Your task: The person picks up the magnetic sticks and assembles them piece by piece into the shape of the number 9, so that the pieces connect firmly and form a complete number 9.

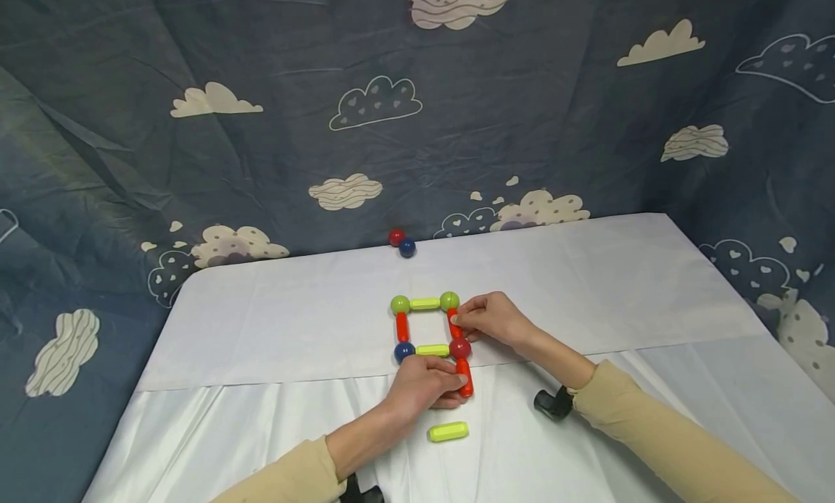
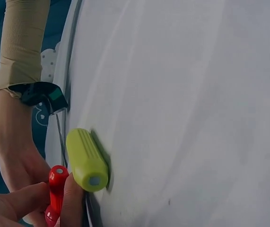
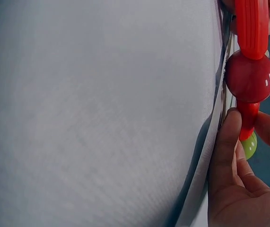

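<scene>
The left hand pinches the near red rod between thumb and fingers, its far end touching the red ball. The right hand pinches the far red rod, which runs from that ball to the right green ball. Leftward, more rods and balls complete a four-sided frame. A loose yellow-green rod lies near the left hand, on the person's side; well beyond both hands, a loose red ball and a loose blue ball sit at the tabletop's far edge
</scene>
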### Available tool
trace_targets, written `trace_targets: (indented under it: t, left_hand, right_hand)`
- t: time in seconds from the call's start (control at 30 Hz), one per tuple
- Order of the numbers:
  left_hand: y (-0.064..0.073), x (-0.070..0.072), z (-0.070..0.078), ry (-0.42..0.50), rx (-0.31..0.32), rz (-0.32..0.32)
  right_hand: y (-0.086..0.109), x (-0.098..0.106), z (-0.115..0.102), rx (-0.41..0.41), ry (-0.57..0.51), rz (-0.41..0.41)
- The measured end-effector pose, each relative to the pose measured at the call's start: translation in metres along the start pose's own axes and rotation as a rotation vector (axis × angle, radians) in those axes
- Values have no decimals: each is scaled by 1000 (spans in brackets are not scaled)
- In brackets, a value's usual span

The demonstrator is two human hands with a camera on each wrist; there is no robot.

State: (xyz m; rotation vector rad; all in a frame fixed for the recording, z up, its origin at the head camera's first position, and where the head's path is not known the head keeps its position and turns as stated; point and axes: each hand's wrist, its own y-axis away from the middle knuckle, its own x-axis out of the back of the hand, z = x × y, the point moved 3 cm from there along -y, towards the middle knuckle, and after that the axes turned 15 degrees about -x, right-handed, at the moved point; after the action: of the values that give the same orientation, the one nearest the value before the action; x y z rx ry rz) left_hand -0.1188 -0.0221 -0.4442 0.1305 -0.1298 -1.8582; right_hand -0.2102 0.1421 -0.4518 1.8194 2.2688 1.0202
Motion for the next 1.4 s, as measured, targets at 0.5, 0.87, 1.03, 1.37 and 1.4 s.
trace_targets:
  t: [0.5, 0.87, 1.03, 1.37, 1.4]
  left_hand:
    - [1, 50, 19, -733, -597, 114]
    - [-3, 75, 9, -781, -550, 0]
    - [-5, 77, 5, -757, -538, -35]
    - [-6, 77, 4, -681, -548, -69]
    - [-6, 77, 4, -673, -545, -71]
  right_hand:
    - [2, 0, 0, -16, 18, 16]
    - [2, 0, -1, -8, 14, 8]
    - [2, -1, -1, -6, 9, 0]
    - [0, 1, -1, -8, 16, -18]
    - [0, 2, -1, -9, 22, -21]
